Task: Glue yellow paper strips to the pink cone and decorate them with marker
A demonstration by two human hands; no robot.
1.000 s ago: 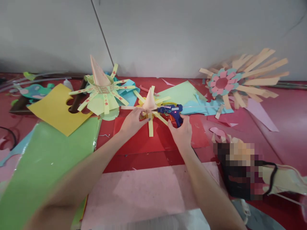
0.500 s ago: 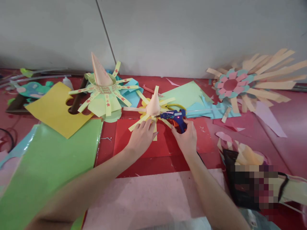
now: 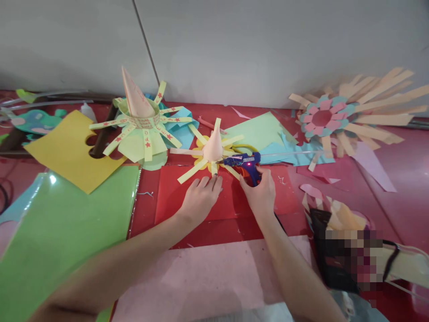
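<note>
A small pink paper cone (image 3: pixel 213 145) stands on a yellow flower base with yellow paper strips fanning outward. My right hand (image 3: pixel 261 193) is closed round the handle of a blue glue gun (image 3: pixel 246 163), whose nozzle points left at the foot of the cone. My left hand (image 3: pixel 200 197) lies flat on the red sheet (image 3: pixel 167 197) just below the cone, fingers stretched out, fingertips pressing on a yellow strip.
A bigger cone craft with star-printed strips (image 3: pixel 140 120) stands to the left. Yellow (image 3: pixel 63 152), green (image 3: pixel 67 223) and pink (image 3: pixel 208 277) paper sheets lie around. A large strip flower (image 3: pixel 331 118) leans at the right wall. A dark bag (image 3: pixel 338 264) sits lower right.
My left hand let go of the cone's base and moved down, now lying flat on the red sheet. The glue gun stays at the cone's foot.
</note>
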